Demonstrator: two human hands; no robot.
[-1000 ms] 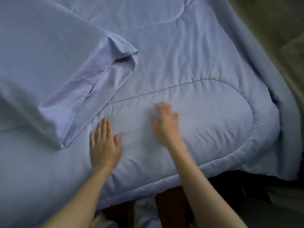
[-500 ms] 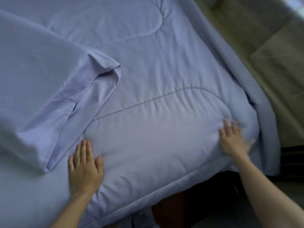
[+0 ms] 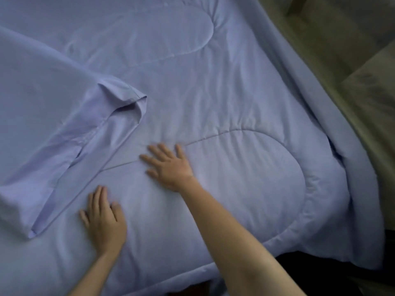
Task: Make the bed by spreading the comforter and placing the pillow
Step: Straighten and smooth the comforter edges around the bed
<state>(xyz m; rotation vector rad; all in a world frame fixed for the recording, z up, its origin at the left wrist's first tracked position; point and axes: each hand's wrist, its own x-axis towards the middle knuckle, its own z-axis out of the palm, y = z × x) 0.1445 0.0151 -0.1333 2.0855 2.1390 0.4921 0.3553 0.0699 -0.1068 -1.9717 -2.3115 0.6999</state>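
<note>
A pale blue quilted comforter point(image 3: 245, 86) lies spread across the bed, its corner draped over the near right edge. A pillow point(image 3: 42, 107) in a matching blue case rests on top of it at the left, its open flap end facing me. My left hand point(image 3: 104, 223) lies flat on the comforter just below the pillow's flap, fingers together. My right hand point(image 3: 168, 165) presses flat on the comforter near a curved stitch line, fingers spread. Neither hand holds anything.
Olive-green floor or furniture point(image 3: 352, 60) runs along the right side of the bed. A dark gap point(image 3: 320, 272) shows under the comforter's near right corner.
My right hand swept out to the comforter's right corner, then came back left to the middle near the stitch line. My left hand stayed flat below the pillow.
</note>
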